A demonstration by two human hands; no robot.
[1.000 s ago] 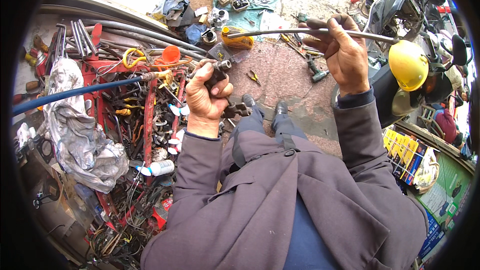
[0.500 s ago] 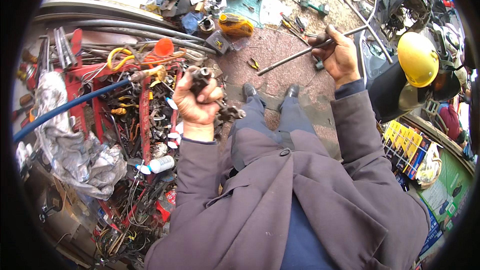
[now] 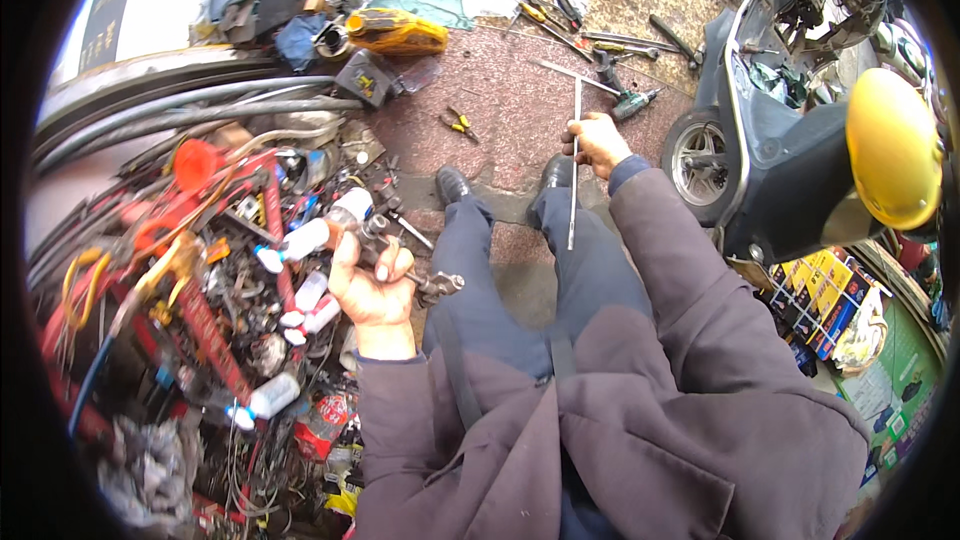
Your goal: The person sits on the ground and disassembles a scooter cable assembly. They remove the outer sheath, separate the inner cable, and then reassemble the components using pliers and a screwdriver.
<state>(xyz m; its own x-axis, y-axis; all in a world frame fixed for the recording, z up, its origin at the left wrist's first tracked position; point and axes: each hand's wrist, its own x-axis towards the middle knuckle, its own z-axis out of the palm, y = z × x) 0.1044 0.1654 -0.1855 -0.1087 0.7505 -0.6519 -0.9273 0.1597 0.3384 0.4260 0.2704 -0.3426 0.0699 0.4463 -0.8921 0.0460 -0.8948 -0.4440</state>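
Observation:
My left hand (image 3: 372,302) is closed round a dark, greasy metal part (image 3: 436,286) with a knobbed end that juts out past the fingers. The rest of that part lies hidden in the palm, so its kind is unclear. Over my right leg, my right hand (image 3: 600,145) grips a long T-handle wrench (image 3: 573,202) by its shaft. The wrench's crossbar points away from me and its thin plain end comes toward me. The two hands are apart, with my legs between and below them.
Left of me, a red metal rack (image 3: 205,325) overflows with tools, cables and white bottles (image 3: 275,395). Yellow-handled pliers (image 3: 461,127) and a green cordless drill (image 3: 634,103) lie on the floor ahead. A partly dismantled scooter (image 3: 745,175) with a yellow dome (image 3: 893,150) stands at right.
My right hand has come down and inward, swinging the T-handle wrench from slanting to nearly lengthwise. My left hand has lowered with the metal part. The view has shifted too.

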